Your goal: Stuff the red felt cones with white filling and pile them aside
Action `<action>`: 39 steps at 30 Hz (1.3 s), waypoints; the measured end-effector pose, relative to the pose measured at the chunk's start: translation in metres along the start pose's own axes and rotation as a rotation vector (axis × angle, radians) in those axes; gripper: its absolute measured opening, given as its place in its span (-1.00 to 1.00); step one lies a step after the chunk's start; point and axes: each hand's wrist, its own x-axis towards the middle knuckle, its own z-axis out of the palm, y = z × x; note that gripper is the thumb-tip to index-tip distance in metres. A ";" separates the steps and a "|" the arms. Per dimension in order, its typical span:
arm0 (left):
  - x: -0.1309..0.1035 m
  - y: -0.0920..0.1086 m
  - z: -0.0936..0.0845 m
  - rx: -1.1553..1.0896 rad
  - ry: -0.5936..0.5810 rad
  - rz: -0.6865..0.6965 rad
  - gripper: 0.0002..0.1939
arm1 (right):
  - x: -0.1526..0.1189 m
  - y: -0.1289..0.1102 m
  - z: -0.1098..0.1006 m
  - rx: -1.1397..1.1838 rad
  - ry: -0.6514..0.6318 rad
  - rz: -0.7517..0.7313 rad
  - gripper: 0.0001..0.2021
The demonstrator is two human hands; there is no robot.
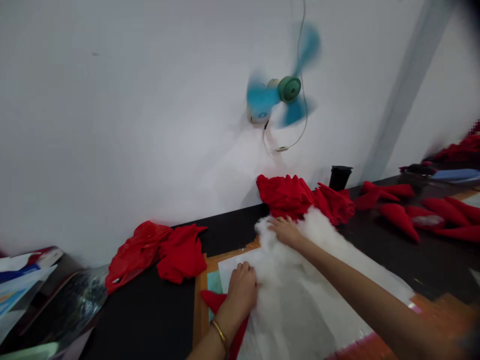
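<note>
A mound of white fibre stuffing (318, 227) spreads over a white sheet (378, 272) on the black table. My right hand (287, 231) reaches to the far side of the mound, its fingers bent into the fluff. Nearer to me, my left hand (243, 285) rests at the left edge of the stuffing with its fingers curled down; what lies under the fingertips is hidden. Beneath my left wrist lies a pointed red fabric piece (213, 300), partly covered by the forearm.
Red cloth pieces (285, 195) are heaped behind the stuffing, near a black cup (340, 177). More red pointed pieces (399, 220) lie at right. At left are a red plastic bag (137, 250), red cloth (182, 253) and a cluttered box (37, 300). A blue-bladed fan (288, 90) spins on the wall.
</note>
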 end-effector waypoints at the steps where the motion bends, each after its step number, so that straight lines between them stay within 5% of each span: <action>1: 0.000 -0.003 0.000 -0.007 0.016 -0.005 -0.77 | -0.003 0.006 0.003 0.003 -0.011 0.013 -0.55; 6: 0.001 -0.020 -0.007 -0.087 0.088 -0.014 -0.80 | -0.001 0.002 -0.001 0.049 -0.026 0.034 -0.51; 10: 0.001 -0.033 -0.005 -0.170 0.159 -0.023 -0.79 | 0.000 -0.015 -0.043 0.103 0.061 0.027 -0.46; 14: 0.003 -0.037 0.003 -0.271 0.242 -0.031 -0.78 | -0.038 -0.048 -0.080 0.195 0.143 -0.086 -0.43; 16: 0.004 -0.036 0.005 -0.324 0.269 -0.026 -0.81 | -0.068 -0.073 -0.075 0.416 0.076 -0.267 -0.22; 19: 0.002 -0.031 0.005 -0.399 0.264 0.011 -0.86 | -0.102 -0.107 -0.043 0.572 -0.064 -0.209 0.14; 23: -0.012 -0.025 -0.002 -0.471 0.184 0.125 -0.86 | -0.103 -0.124 -0.005 0.706 -0.012 0.010 -0.33; 27: -0.025 -0.021 -0.006 -0.546 0.096 0.223 -0.57 | -0.084 -0.121 -0.004 0.783 0.048 0.051 -0.61; 29: -0.024 -0.018 -0.003 -0.564 0.114 0.230 -0.35 | -0.077 -0.119 -0.010 0.815 0.087 0.066 -0.64; 33: -0.006 -0.021 -0.003 -0.609 0.234 0.082 -0.39 | -0.073 -0.109 -0.022 0.848 0.134 0.056 -0.57; 36: 0.006 -0.035 -0.019 -0.694 0.295 -0.028 -0.42 | -0.071 -0.097 -0.032 0.844 0.156 -0.015 -0.43; 39: 0.008 -0.052 -0.039 -0.736 0.368 -0.129 -0.42 | -0.060 -0.098 -0.038 0.561 0.206 -0.124 -0.48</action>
